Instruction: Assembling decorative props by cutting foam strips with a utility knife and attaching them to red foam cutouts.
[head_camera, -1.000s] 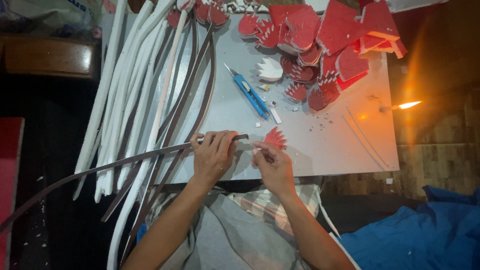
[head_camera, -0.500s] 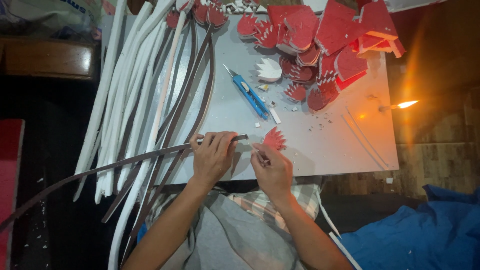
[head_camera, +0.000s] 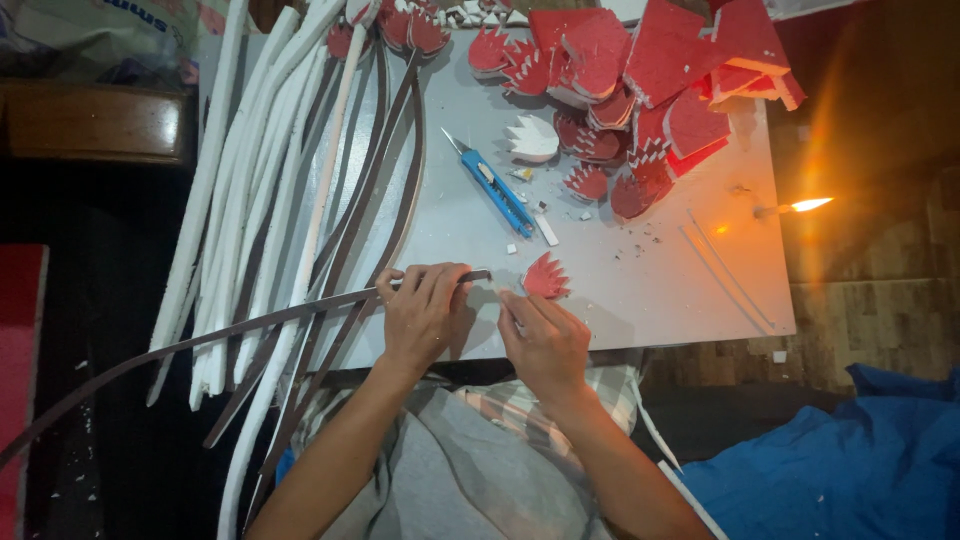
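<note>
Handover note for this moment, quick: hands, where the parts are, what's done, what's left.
Left hand grips the end of a long dark strip at the table's near edge. Right hand is beside it, next to a red petal cutout; what its fingers hold is hidden.
Done: a pile of red cutouts at the far side.
Left: that cutout is not yet on the strip.
Blue knife lies mid-table; candle burns at right.

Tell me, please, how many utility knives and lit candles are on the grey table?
2: one blue utility knife at the table's middle, above the left hand, and one lit candle near the right edge. The red foam pile could hide more.
</note>
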